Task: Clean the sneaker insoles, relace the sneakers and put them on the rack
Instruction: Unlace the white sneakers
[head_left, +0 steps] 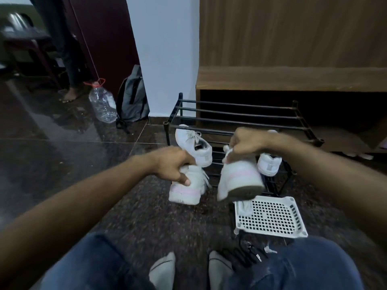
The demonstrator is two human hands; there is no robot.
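Both hands are loaded. Your left hand (pixel 173 166) grips a white sneaker with a pink stripe (pixel 185 188) from above, fingers curled over its collar; the sole points down, just above the floor or touching it, cannot tell which. Your right hand (pixel 244 144) grips the matching sneaker (pixel 239 177) by its upper, tilted so the sole faces you and to your right.

Rack (pixel 240 118): black bars, directly beyond both hands, long axis running left to right across your reach. A second white pair (pixel 193 146) already sits on its lower bars, one shoe just past each hand.

Judgement: laces show on the left-hand sneaker; this looks like the placing step. The right-hand sneaker must rotate sole-down, and both must go forward with toes pointing away, across the bars. Each hand looks about equally near the rack.

A white perforated tray (pixel 271 216) lies on the floor below your right hand, nearer to you.
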